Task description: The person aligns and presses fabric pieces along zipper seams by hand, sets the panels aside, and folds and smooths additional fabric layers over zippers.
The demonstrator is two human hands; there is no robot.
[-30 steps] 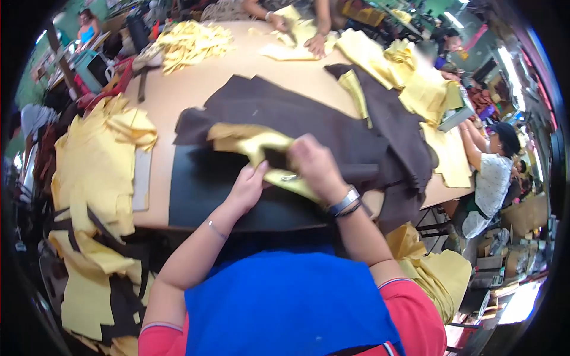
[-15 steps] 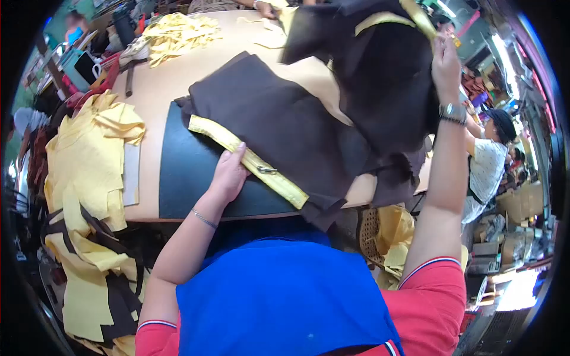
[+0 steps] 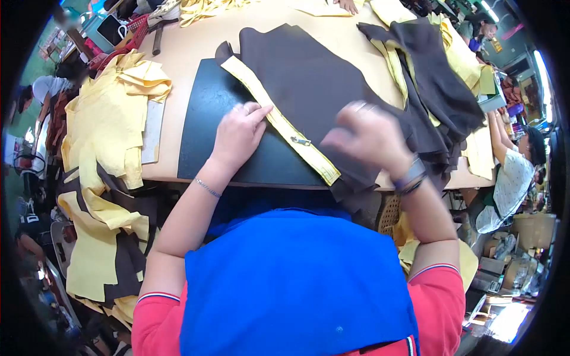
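Left fingers (image 3: 257, 113) on strip (image 3: 313, 156) edge, bare mat (image 3: 205, 118) alongside

No legible text, label, brand, number or sign in view.
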